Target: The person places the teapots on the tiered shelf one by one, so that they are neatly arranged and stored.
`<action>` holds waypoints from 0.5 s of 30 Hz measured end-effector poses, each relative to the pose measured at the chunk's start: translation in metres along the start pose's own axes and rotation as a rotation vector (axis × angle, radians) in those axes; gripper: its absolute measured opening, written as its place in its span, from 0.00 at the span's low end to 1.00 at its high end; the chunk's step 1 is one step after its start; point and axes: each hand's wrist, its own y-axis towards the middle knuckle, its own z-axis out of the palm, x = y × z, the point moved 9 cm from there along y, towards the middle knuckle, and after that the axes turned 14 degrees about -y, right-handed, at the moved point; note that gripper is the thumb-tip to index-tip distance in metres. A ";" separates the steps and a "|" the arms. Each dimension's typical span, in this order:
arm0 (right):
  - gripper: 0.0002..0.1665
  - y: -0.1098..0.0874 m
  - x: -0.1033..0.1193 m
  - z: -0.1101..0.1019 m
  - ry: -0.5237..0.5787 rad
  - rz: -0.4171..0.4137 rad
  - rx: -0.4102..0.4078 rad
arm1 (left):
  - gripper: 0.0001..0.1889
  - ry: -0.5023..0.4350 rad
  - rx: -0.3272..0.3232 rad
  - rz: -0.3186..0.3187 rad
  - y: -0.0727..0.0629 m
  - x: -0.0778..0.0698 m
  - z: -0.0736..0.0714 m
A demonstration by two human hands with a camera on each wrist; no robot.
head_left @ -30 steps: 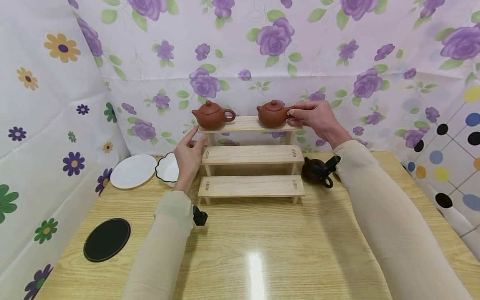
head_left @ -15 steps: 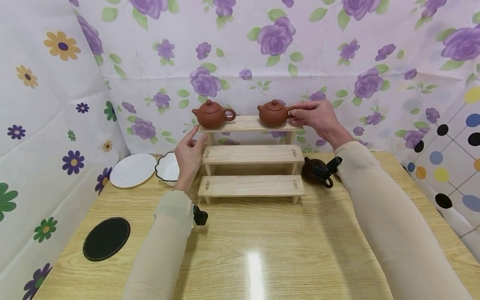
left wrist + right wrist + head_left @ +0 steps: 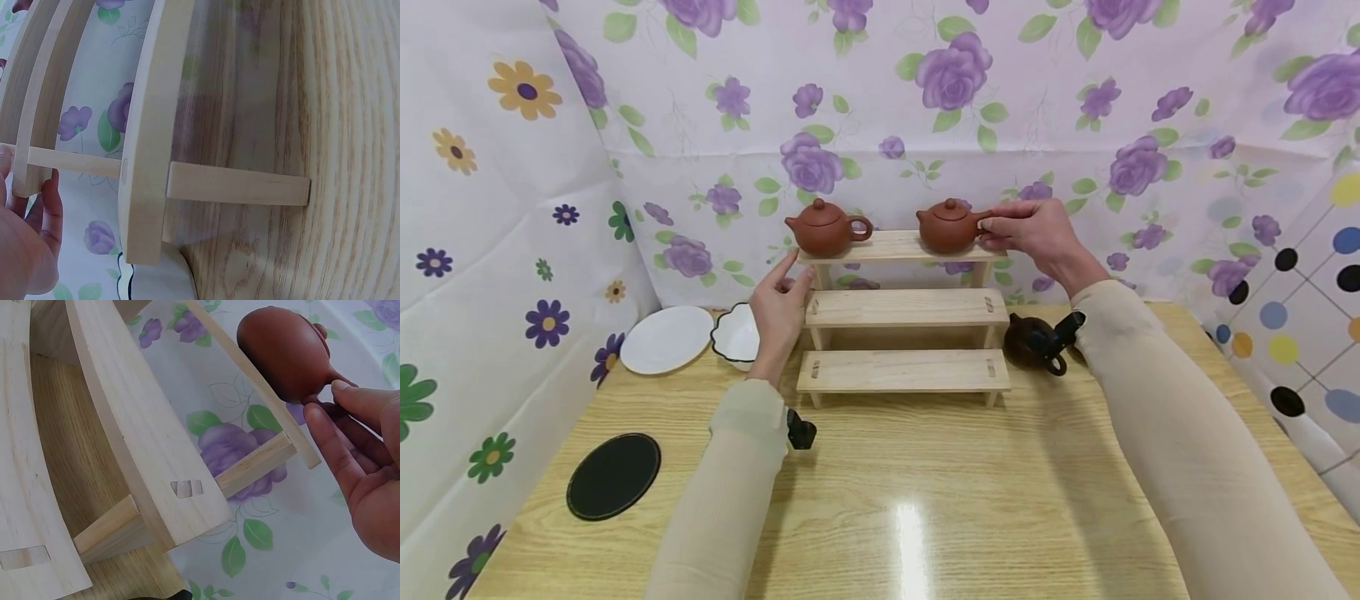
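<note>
Tiered wooden stand [image 3: 906,308], seemingly part-filled.
On top, right hand [image 3: 1039,240] is pinching one-o'clock teapot's [image 3: 947,229] handle, left hand [image 3: 778,312] gripping the ten-o'clock end; eleven-o'clock teapot [image 3: 822,232] is standing placed, three-o'clock dark teapot [image 3: 1021,340] remaining off-stand.

The head view looks forward and down over the tabletop [image 3: 850,492] from farthest back, the wooden shelf [image 3: 906,308] ahead at twelve o'clock. The left-wrist view, close at the shelf's seven o'clock corner, is turned sideways; the right-wrist view looks from close beside the three o'clock end, sharing with the head view the one o'clock teapot [image 3: 946,230]
</note>
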 end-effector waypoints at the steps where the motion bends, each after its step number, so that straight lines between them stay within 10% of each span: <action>1: 0.10 0.000 0.000 0.000 -0.006 0.003 0.000 | 0.23 0.001 0.001 -0.002 0.000 0.000 0.000; 15: 0.13 -0.023 -0.014 -0.038 -0.068 -0.009 -0.059 | 0.32 -0.065 0.080 -0.070 -0.005 -0.006 -0.005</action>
